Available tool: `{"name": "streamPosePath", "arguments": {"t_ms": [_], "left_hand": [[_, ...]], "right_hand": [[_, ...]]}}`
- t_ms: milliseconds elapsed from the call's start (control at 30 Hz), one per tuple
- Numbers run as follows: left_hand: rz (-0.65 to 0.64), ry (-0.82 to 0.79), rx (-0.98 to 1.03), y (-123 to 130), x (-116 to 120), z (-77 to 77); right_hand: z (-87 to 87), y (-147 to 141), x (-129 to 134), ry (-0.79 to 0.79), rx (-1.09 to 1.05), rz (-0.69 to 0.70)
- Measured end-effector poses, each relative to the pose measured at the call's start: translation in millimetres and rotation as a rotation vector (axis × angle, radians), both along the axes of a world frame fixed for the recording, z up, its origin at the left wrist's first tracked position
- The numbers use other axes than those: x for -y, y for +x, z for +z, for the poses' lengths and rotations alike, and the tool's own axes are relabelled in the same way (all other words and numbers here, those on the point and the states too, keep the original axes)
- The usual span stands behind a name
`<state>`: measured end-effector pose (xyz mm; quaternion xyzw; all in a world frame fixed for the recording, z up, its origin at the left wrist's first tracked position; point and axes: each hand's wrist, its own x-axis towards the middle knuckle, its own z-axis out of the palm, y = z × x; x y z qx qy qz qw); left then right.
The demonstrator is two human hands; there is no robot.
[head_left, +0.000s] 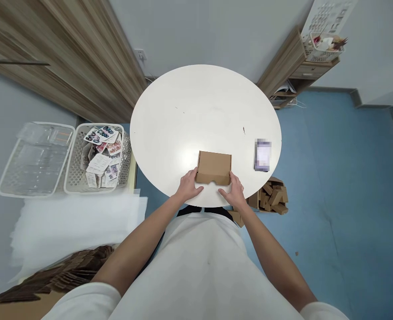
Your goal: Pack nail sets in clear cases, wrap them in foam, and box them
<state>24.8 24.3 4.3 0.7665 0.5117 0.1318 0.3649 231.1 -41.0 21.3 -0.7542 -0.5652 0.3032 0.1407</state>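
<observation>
A closed brown cardboard box (214, 165) lies flat near the front edge of the white oval table (203, 95). It has a half-round notch in its near side. My left hand (188, 186) touches the box's left end with its fingers, the thumb pointing inward in front of it. At the right end, my right hand (234, 190) presses its fingers against the box, its thumb also turned inward. Between them the two hands hold the box from both sides.
A blurred purple-and-white item (262, 155) lies at the table's right. Left stand a white basket (126, 155) of printed cards, a clear-bottomed bin (33, 164) and white sheets (79, 218). Flat brown cardboard (66, 275) is stacked lower left. Small boxes (276, 198) fill a carton right.
</observation>
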Motion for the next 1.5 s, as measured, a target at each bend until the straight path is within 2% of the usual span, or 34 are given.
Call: {"name": "streamPosePath", "arguments": {"t_ms": [233,333,533,667,867,1033,1167,1333,1500], "left_hand": [[0.185,0.063,0.098,2,-8,29.1],[0.197,0.027,0.065,3,-15,36.4],[0.140,0.023,-0.065,0,-17,39.3],[0.145,0.080,-0.052,0,-15,41.0],[0.139,0.051,0.040,0,-18,46.1],[0.200,-0.037,0.086,-3,-26,51.1],[0.227,-0.130,0.095,-9,-34,49.6],[0.187,-0.182,0.030,-18,-35,45.9],[0.193,-0.254,0.126,-18,-27,43.0]], "right_hand": [[28.6,3,-12,0.111,-0.192,-0.106],[33.8,3,-20,0.127,-0.256,-0.180],[32.2,4,-26,0.107,-0.262,-0.237],[33.6,1,-26,0.091,-0.281,-0.287],[46.5,2,-30,0.021,-0.524,-0.351],[54.4,10,-35,-0.080,-0.718,-0.435],[51.6,12,-37,-0.123,-0.780,-0.422],[38.1,7,-34,-0.074,-0.674,-0.356],[31.7,2,-25,-0.038,-0.585,-0.300]]}}
